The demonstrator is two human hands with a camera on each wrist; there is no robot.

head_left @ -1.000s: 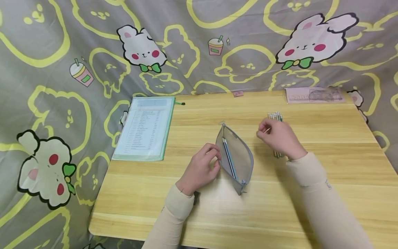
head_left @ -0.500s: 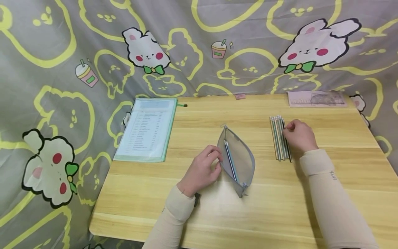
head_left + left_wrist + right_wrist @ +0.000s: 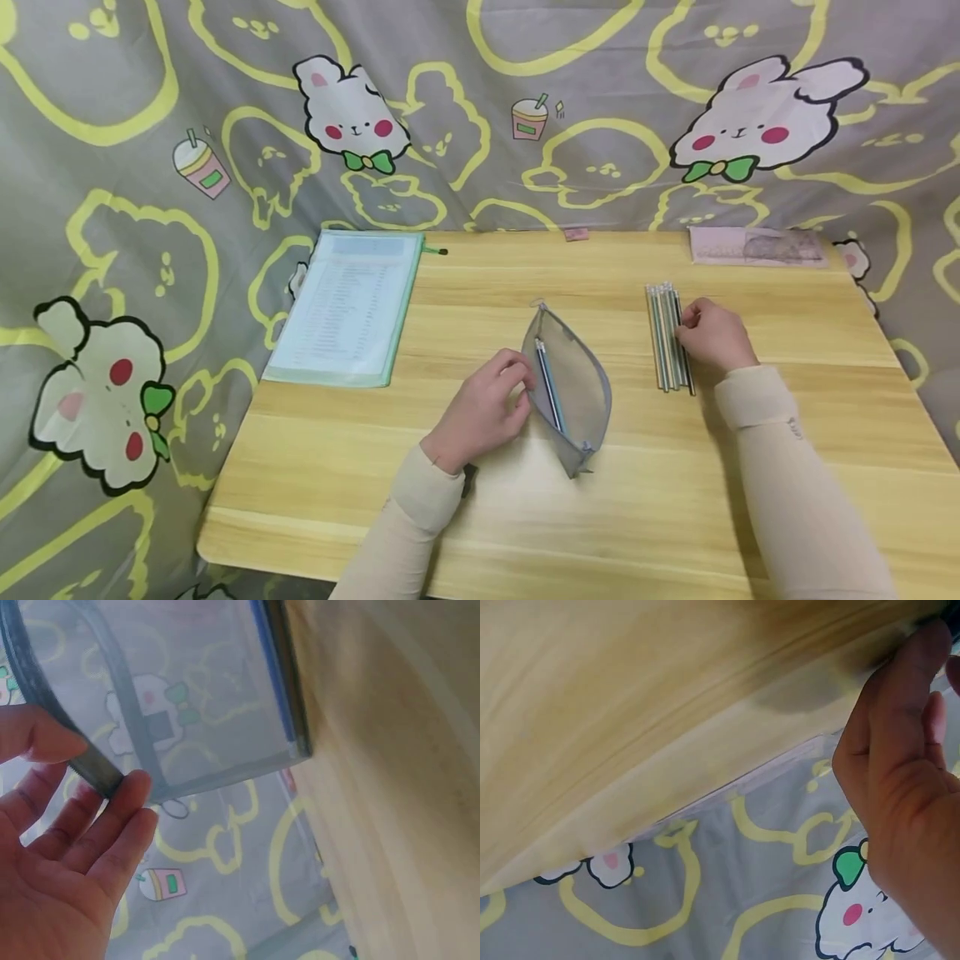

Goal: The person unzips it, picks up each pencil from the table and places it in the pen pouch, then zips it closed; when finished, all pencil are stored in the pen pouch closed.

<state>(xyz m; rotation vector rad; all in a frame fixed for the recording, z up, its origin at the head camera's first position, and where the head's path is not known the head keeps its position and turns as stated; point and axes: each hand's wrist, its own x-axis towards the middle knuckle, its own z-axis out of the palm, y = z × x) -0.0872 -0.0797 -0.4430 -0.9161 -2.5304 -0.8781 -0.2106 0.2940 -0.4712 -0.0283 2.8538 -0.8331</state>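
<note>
The folder (image 3: 341,312) lies along the left edge of the table (image 3: 480,275), and a broad strip of wood separates it from the left hand (image 3: 483,408), which pinches the rim of the pouch (image 3: 581,375). The pouch gapes, with at least 2 pencils (image 3: 548,383) inside; more wood lies between it and the row (image 3: 663,337) of pencils. The right hand (image 3: 716,333), fingers curled, is at the row's right side by the dark pencil (image 3: 686,358); whether it grips that pencil I cannot tell. Room remains between this hand and the table's right edge. 1.0 s ago the right hand covered much of the row; the left has stayed at the pouch. The left wrist view alone shows thumb and fingers on opposite sides of the rim; the right wrist view cuts off the fingertips.
</note>
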